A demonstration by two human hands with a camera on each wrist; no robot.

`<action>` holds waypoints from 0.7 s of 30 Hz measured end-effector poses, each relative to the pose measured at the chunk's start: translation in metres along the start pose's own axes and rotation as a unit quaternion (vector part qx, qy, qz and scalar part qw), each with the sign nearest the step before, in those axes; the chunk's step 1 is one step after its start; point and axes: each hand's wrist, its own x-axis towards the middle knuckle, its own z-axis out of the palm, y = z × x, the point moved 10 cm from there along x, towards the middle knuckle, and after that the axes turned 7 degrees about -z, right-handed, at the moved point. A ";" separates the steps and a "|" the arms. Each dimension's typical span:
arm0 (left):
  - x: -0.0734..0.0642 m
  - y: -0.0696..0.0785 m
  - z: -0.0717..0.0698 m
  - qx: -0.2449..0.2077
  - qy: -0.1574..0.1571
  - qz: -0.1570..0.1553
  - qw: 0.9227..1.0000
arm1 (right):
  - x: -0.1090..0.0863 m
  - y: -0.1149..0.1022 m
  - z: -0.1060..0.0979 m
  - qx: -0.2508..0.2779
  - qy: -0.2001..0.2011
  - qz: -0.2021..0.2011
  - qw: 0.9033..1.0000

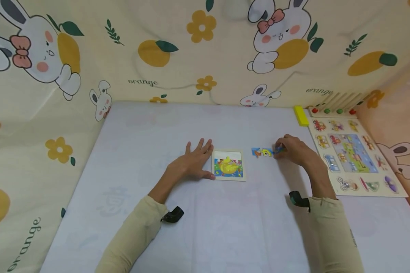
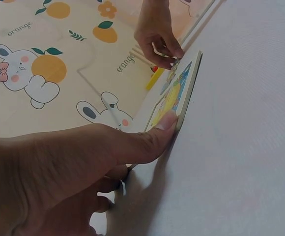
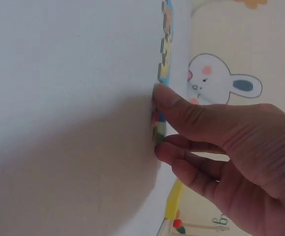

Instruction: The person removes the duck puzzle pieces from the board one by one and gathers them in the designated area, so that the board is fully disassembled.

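Observation:
A small framed jigsaw puzzle [image 1: 228,167] lies on the table with a yellow figure partly assembled and a pale bare strip along its top. My left hand [image 1: 194,161] rests at the frame's left edge with fingers spread; its thumb [image 2: 155,132] touches the rim. To the right of the frame, my right hand [image 1: 294,149] pinches a jigsaw piece [image 3: 159,129] between thumb and fingertips, low at the tabletop. Joined pieces [image 1: 262,152] lie in a short row just left of that hand. Fingers hide part of the pinched piece.
At the right stands a large wooden picture board [image 1: 357,185] with several vehicle and toy pictures. Behind it is a rack with thin rods and coloured beads [image 1: 339,111]. A yellow block [image 1: 301,116] lies beside them. Printed cloth [image 1: 177,22] hangs behind the white-covered table [image 1: 225,227].

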 end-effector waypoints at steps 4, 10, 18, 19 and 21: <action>0.000 0.000 0.001 -0.004 -0.002 0.003 1.000 | -0.002 -0.003 0.000 0.006 0.004 -0.008 1.000; 0.001 0.000 0.003 -0.006 -0.006 0.004 1.000 | -0.003 -0.008 0.000 -0.007 0.007 -0.023 1.000; 0.000 0.000 0.002 -0.003 -0.007 0.005 1.000 | -0.002 -0.010 -0.002 -0.011 -0.002 -0.028 1.000; 0.000 0.000 0.002 -0.003 -0.007 0.005 1.000 | -0.001 -0.010 -0.002 -0.012 -0.004 -0.028 1.000; -0.001 0.000 0.001 -0.004 -0.006 0.003 1.000 | -0.001 -0.011 -0.002 -0.016 -0.007 -0.029 0.999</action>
